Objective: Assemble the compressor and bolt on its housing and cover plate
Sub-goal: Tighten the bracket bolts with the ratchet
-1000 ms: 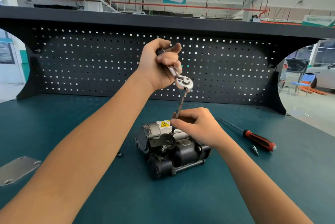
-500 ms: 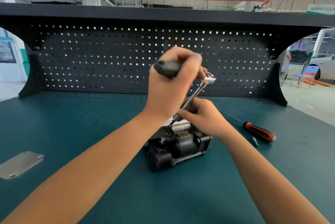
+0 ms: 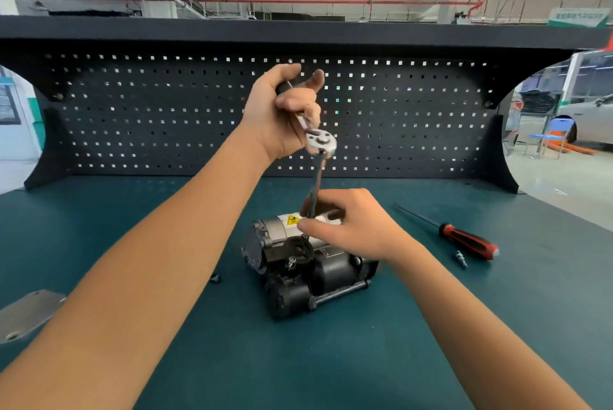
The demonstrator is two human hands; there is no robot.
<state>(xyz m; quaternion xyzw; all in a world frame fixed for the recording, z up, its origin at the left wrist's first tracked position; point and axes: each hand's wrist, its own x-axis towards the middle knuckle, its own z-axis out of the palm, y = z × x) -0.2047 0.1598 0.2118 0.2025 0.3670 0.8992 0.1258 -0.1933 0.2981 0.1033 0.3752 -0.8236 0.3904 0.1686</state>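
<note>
At bench centre, compressor: lies on its side; metal, looks heavy and rigid, so likely to stay put under torque.
Hold points: judged best at the ratchet handle for leverage, and low on the extension bar to keep the socket seated.
Left hand: raised at 12 o'clock of the compressor, fingers wrapped round the handle.
Right hand: fingertips pinching the bar's lower end, just above the casing.
Cover plate: at 9 o'clock, well apart, not yet fitted.
</note>
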